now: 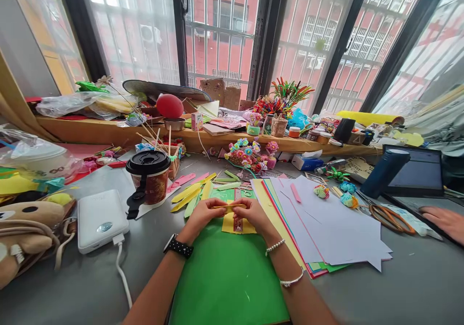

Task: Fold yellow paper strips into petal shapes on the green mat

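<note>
Between my two hands is a small strip of yellow paper (228, 208), its ends pinched in the fingertips. My left hand (208, 213) grips its left end, and my right hand (252, 214) grips the right end. Just below them a yellow paper piece (249, 227) lies on the green mat (232, 276), with a clear ruler (238, 224) across it. Folded yellow paper strips (186, 193) and pale green ones are spread beyond my left hand. A pair of scissors (247, 193) lies behind my hands, partly hidden.
A lidded coffee cup (148, 180) and a white power bank (102, 221) with its cable stand left. Stacked white paper sheets (337, 233) lie right, with paper flowers (349, 199) on top. Farther right, another person's hand (444, 221) rests by a laptop (416, 175). Craft supplies crowd the windowsill (90, 129).
</note>
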`<state>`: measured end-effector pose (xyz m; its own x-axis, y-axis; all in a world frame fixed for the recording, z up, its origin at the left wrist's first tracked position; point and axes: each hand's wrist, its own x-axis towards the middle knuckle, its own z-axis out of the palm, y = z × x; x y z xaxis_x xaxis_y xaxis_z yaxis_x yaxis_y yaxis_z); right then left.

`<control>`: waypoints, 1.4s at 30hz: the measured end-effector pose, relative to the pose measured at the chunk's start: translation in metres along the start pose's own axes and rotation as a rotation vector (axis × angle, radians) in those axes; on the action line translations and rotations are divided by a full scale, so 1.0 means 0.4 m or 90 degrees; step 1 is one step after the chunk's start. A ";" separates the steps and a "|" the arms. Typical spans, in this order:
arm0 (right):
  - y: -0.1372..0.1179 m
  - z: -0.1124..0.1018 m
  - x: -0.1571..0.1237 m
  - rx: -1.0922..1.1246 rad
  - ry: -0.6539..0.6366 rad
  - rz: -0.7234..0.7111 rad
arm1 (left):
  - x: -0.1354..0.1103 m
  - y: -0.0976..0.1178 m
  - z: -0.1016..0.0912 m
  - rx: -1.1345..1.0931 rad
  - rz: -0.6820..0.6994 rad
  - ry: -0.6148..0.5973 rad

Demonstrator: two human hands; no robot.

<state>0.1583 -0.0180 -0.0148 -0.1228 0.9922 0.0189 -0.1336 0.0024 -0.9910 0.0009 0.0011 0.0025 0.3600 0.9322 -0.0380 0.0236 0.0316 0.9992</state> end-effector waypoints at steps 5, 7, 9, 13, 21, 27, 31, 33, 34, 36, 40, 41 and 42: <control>0.002 -0.003 0.003 0.023 0.004 0.012 | -0.002 0.004 -0.004 -0.012 -0.032 0.014; 0.000 -0.008 0.004 0.035 -0.011 0.021 | -0.003 0.009 -0.007 -0.013 -0.051 0.012; -0.003 -0.013 0.004 0.034 -0.026 0.032 | -0.004 0.013 -0.010 -0.015 -0.064 0.003; -0.007 -0.017 0.003 0.041 -0.028 0.047 | -0.001 0.011 -0.019 -0.019 -0.073 -0.015; 0.001 -0.018 0.006 0.067 -0.043 0.058 | 0.000 0.009 -0.025 -0.034 -0.080 -0.023; -0.006 -0.009 0.002 0.072 0.007 0.047 | -0.002 0.008 -0.021 -0.054 -0.075 -0.056; -0.007 -0.006 0.002 0.095 0.000 0.046 | 0.001 0.004 -0.022 -0.058 -0.065 -0.045; -0.003 -0.007 0.003 0.120 -0.013 0.047 | 0.002 0.003 -0.023 -0.073 -0.063 -0.040; 0.000 -0.007 0.005 0.136 -0.016 0.050 | 0.002 0.002 -0.024 -0.080 -0.063 -0.040; 0.005 -0.008 0.007 0.168 -0.017 0.064 | 0.002 0.000 -0.026 -0.093 -0.064 -0.035; 0.010 -0.009 0.010 0.211 -0.012 0.090 | 0.003 -0.002 -0.024 -0.110 -0.063 -0.007; 0.010 -0.009 0.010 0.216 -0.011 0.091 | 0.003 -0.002 -0.022 -0.111 -0.061 0.000; 0.010 -0.008 0.009 0.221 -0.012 0.091 | 0.004 -0.002 -0.021 -0.109 -0.059 0.006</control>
<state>0.1605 -0.0139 -0.0190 -0.1826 0.9769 -0.1112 -0.4383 -0.1821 -0.8802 -0.0063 0.0055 0.0017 0.3548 0.9257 -0.1314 -0.1024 0.1781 0.9787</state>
